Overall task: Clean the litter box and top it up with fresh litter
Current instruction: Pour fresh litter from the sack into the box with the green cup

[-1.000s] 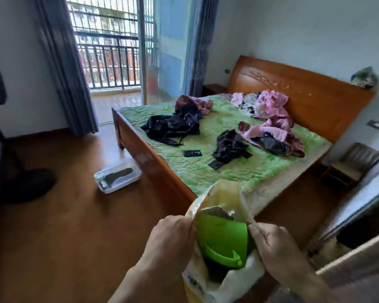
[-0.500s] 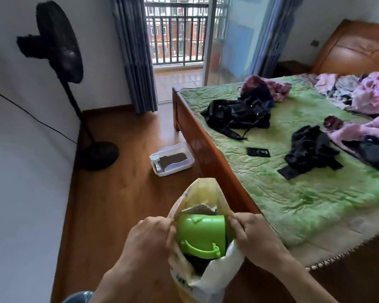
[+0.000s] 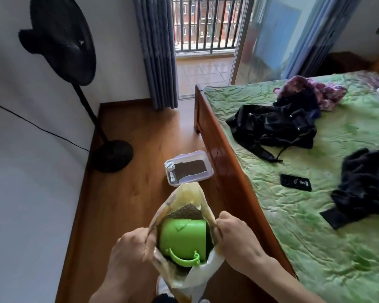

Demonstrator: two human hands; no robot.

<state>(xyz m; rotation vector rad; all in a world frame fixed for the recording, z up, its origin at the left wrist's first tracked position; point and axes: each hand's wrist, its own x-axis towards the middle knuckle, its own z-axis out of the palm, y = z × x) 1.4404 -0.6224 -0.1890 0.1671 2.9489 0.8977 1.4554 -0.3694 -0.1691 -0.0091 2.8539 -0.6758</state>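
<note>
**Litter box on the floor, bag held open**

Litter box [image 3: 189,167] sits on the wooden floor [image 3: 127,193] against the side of the bed [image 3: 315,215], dark litter inside and a white scoop [image 3: 170,176] at its left end. Nearer the camera, the litter bag [image 3: 184,195] is spread open: left hand [image 3: 130,252] and right hand [image 3: 239,243] each pinch one edge of its mouth, apart. Inside lies a green cup [image 3: 183,238] on brown granules.

One bag [image 3: 185,206], one cup [image 3: 183,238], one box [image 3: 188,167].
</note>
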